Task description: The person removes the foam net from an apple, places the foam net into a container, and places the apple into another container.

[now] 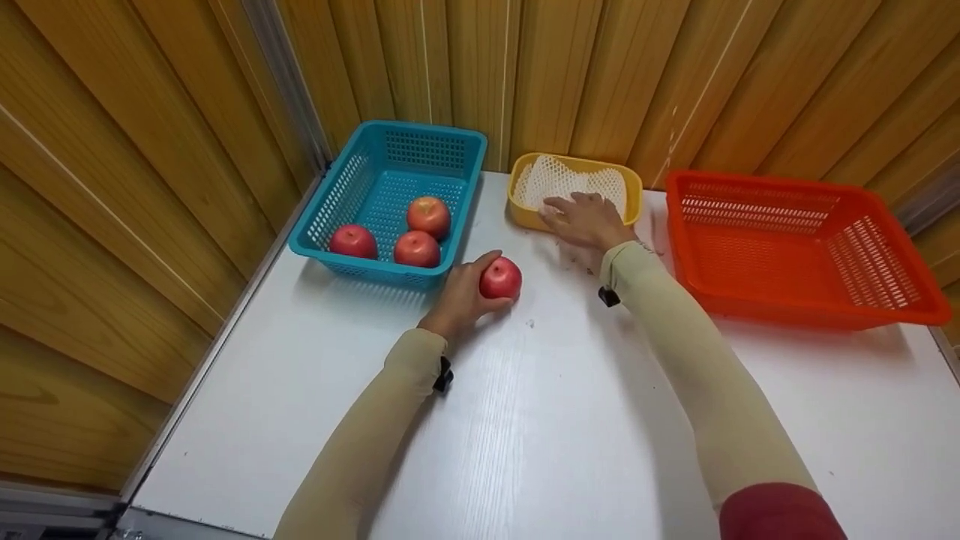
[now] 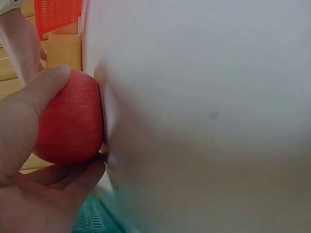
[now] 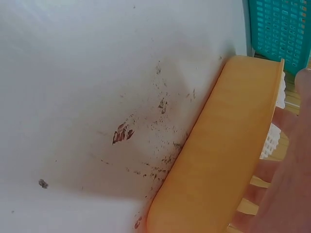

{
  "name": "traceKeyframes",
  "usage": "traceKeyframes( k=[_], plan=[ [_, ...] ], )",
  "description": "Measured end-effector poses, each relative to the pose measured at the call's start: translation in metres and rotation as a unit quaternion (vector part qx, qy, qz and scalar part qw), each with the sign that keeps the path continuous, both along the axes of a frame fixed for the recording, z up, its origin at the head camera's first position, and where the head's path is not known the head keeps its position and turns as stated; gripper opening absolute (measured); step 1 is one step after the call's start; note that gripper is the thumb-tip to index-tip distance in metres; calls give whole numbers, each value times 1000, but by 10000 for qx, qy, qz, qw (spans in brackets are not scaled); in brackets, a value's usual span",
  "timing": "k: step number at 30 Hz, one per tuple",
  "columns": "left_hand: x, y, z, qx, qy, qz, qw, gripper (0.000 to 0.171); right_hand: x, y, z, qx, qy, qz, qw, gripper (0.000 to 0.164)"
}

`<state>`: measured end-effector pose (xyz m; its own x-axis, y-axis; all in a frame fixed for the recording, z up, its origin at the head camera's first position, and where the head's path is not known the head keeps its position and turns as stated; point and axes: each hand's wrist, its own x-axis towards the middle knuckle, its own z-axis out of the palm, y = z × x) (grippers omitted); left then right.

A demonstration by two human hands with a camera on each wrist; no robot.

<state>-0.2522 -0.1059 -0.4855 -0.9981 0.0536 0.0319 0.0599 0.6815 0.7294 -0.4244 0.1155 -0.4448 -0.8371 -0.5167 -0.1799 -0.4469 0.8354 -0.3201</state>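
Observation:
My left hand (image 1: pixel 459 298) grips a red apple (image 1: pixel 501 278) low over the white table, thumb on one side and fingers curled round the other. The same apple (image 2: pixel 73 119) shows close up in the left wrist view. Over the front rim of a small yellow bin (image 1: pixel 529 218) reaches my right hand (image 1: pixel 587 220), its fingers spread above white foam netting (image 1: pixel 566 178). In the right wrist view the bin's wall (image 3: pixel 218 145) hides part of those fingers, and no thing shows in their grasp.
At the left stands a blue-green basket (image 1: pixel 481 161) with three apples in its near end, among them one red apple (image 1: pixel 353 241). An orange-red basket (image 1: pixel 810 319) is at the right. Wood-patterned panels (image 1: pixel 480 67) rise behind. Dark specks (image 3: pixel 121 133) mark the table before the bin.

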Motion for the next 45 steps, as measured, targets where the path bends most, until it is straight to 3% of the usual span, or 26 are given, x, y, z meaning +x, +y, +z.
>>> traceKeyframes(
  k=[13, 17, 27, 39, 45],
  plan=[
    [1, 1, 0, 40, -44, -58, 10000, 85, 11, 15, 1, -736, 680, -519, 9936, 79],
    [2, -1, 0, 16, -40, 9, 10000, 85, 16, 19, 8, -706, 987, -600, 9908, 83],
    [3, -1, 1, 47, -116, 71, 9999, 85, 33, 40, 18, -253, 1165, -683, 9905, 93],
    [2, -2, 4, -75, -152, 47, 9998, 89, 59, 68, 28, -117, 1370, -543, 9890, 98],
    [1, 1, 5, -128, -324, 26, 9994, 89, 76, 92, 33, -330, 1339, -628, 9884, 99]
  ],
)
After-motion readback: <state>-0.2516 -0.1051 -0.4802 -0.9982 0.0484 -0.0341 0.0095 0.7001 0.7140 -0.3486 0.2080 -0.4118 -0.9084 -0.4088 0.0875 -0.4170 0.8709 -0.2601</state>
